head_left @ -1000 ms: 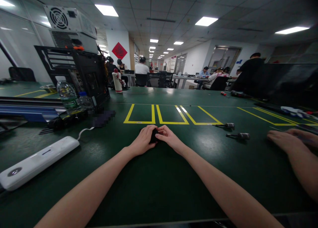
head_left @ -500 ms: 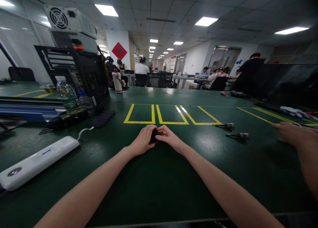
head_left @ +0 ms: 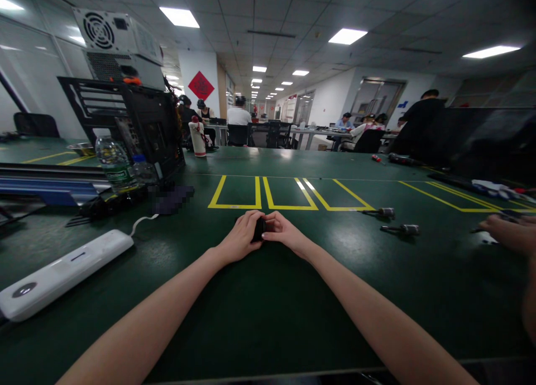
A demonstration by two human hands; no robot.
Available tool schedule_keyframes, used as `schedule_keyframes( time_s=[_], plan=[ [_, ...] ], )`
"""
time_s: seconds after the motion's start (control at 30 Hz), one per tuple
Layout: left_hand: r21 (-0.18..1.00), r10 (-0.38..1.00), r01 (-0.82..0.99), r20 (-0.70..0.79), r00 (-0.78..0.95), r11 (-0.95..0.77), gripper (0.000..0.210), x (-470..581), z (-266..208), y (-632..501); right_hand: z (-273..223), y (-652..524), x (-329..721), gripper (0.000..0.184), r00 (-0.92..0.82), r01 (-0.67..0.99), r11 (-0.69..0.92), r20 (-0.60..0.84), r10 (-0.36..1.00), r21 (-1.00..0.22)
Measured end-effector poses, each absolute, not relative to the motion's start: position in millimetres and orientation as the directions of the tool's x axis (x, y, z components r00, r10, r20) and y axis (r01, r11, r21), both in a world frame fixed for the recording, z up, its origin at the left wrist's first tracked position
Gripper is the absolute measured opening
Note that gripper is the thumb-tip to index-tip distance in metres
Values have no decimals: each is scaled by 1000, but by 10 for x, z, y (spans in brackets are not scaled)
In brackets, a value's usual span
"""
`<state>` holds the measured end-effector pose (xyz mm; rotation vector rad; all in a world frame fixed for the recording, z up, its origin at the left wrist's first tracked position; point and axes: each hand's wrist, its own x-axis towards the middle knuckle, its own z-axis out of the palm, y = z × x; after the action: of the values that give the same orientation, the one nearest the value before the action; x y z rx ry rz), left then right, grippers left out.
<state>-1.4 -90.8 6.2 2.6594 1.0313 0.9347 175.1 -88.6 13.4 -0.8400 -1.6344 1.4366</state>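
Note:
A small black object (head_left: 259, 229) is held between my two hands, just above or on the green table (head_left: 259, 318); its kind cannot be made out. My left hand (head_left: 242, 234) wraps around its left side, fingers curled over the top. From the right, my right hand (head_left: 285, 231) pinches it, thumb in front and fingertips behind. Most of the object is hidden by my fingers. Beyond my hands, yellow tape outlines (head_left: 293, 208) mark the tabletop. To the right lie two dark tools with thin shafts and ridged, knurled-looking ends, one (head_left: 383, 212) behind the other (head_left: 404, 229).
A white power strip-like device (head_left: 71, 273) lies at left. Behind it stand a water bottle (head_left: 112, 161) and an open black computer case (head_left: 154, 133). A white bottle (head_left: 198, 139) stands farther back. At the right edge, another person's hand (head_left: 508, 232) holds a thin dark tool.
The other person's hand at the right edge has moved to the right and slightly down, and a thin tool now shows in it. My own hands have barely moved.

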Motion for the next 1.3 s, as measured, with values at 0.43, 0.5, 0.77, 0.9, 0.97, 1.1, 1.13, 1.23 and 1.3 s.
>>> schedule_keyframes(
  time_s=[0.43,0.5,0.77,0.9,0.97,1.1,1.13,1.23,1.3],
  plan=[
    [318,631,558,535,562,-766,60,3,40,-892,93,-855,1708,31,-392,-5,154,144,909,-988],
    [326,639,561,528,560,-761,61,-1,41,-897,100,-854,1720,32,-406,18,147,127,905,-989],
    [335,645,560,510,569,-758,60,-11,62,-910,137,-907,1743,36,-483,-49,144,150,863,-988],
    [326,637,557,518,571,-764,59,-6,55,-904,126,-901,1707,28,-430,-53,149,157,889,-987],
    [323,638,560,518,571,-763,59,-7,55,-903,121,-894,1695,27,-419,-49,162,167,892,-986],
    [326,638,558,517,571,-764,58,-10,60,-902,115,-886,1702,31,-409,-16,168,160,898,-986],
    [326,635,555,519,572,-766,59,-9,59,-901,114,-885,1708,32,-410,-6,165,153,899,-986],
    [325,636,556,520,570,-765,60,-5,52,-895,107,-879,1723,32,-424,5,169,151,893,-986],
    [321,637,561,522,567,-763,60,-1,47,-892,101,-875,1726,32,-436,-19,180,170,884,-983]
  ],
)
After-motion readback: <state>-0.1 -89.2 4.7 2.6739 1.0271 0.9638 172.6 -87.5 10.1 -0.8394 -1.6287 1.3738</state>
